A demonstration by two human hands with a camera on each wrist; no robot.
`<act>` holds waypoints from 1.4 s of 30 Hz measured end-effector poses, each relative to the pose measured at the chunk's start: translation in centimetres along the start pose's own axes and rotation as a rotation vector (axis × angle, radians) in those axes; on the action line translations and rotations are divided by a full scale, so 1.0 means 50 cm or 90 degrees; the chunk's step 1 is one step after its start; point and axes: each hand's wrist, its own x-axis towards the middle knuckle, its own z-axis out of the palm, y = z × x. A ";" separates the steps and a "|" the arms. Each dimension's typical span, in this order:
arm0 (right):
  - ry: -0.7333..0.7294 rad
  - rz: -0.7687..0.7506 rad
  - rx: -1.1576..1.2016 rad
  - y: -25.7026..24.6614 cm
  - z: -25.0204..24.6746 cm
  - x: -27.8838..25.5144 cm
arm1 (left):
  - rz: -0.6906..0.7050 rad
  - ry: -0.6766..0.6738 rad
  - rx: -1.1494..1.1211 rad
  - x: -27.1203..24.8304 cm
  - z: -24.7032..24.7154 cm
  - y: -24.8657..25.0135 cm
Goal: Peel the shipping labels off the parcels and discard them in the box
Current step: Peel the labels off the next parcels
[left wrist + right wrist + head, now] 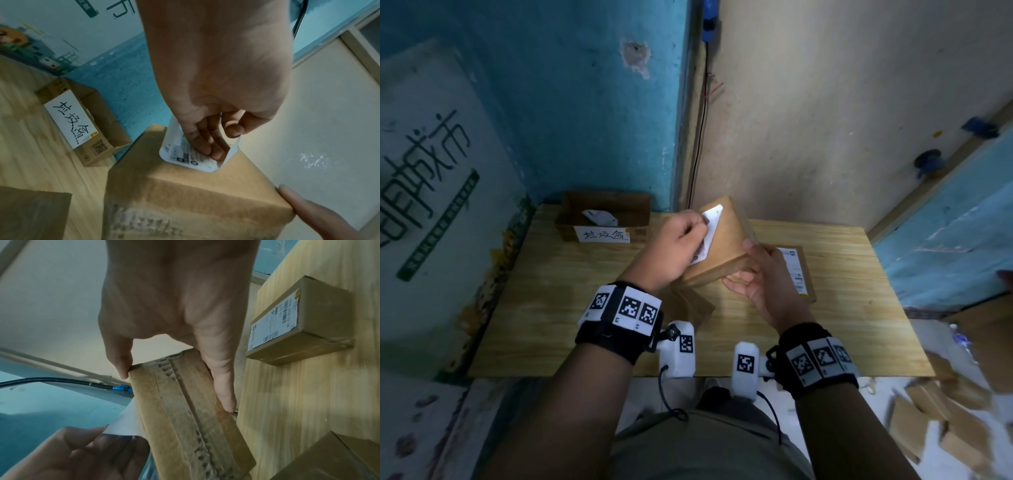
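left hand (678, 246) pinches label (709, 226) on parcel (726, 246).

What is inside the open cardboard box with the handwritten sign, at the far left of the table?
Inside the open cardboard box lies crumpled white paper, probably a peeled label. The front wall, bearing the handwritten sign, covers the box floor, so anything lying lower cannot be seen.

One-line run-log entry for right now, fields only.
step: peeling | left hand: pinches label, partly lifted | right hand: holds parcel tilted above table | discard box: holds one label
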 end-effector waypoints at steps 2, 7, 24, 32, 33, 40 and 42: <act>-0.010 0.000 -0.002 -0.002 -0.002 -0.001 | -0.004 0.003 -0.001 0.002 -0.003 0.001; -0.021 -0.001 -0.008 -0.007 -0.008 -0.004 | -0.007 -0.018 0.002 0.003 0.000 0.004; 0.071 -0.089 -0.123 0.007 0.012 0.002 | 0.011 -0.029 0.010 0.010 0.024 -0.023; 0.084 -0.147 -0.184 0.011 0.017 -0.011 | 0.021 0.000 0.019 0.008 0.018 -0.033; 0.088 -0.147 -0.188 0.013 0.015 -0.012 | 0.023 0.000 0.019 0.007 0.020 -0.033; 0.101 -0.149 -0.159 0.014 -0.009 -0.012 | -0.002 -0.009 -0.007 0.030 0.040 -0.041; 0.098 -0.154 -0.158 0.006 -0.019 -0.004 | 0.002 -0.013 -0.017 0.038 0.047 -0.035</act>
